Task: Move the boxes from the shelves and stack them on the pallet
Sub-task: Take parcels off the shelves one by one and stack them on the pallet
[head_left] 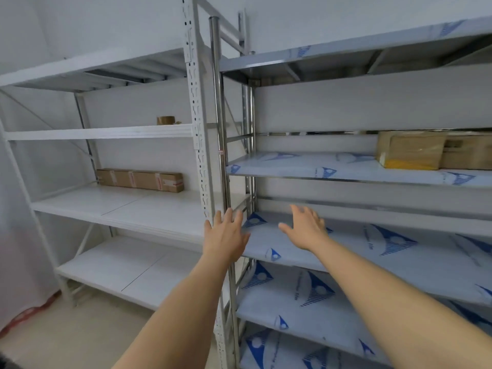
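A long flat cardboard box (pixel 140 180) with red tape lies at the back of the white rack's (pixel 106 134) middle shelf. Two brown boxes (pixel 411 153) sit side by side on an upper shelf of the steel rack (pixel 346 171) at the right; the further one (pixel 468 155) is partly cut off by the frame edge. My left hand (pixel 225 237) is raised with straight fingers in front of the post between the racks. My right hand (pixel 306 227) hovers open over the steel rack's film-covered shelf. Both hands hold nothing. No pallet is in view.
A roll of brown tape (pixel 165 120) sits on the white rack's upper shelf. Upright posts (pixel 221 129) stand between the two racks. Blue-printed protective film covers the steel shelves (pixel 386 251). A red cable (pixel 29 312) runs along the floor at the left wall.
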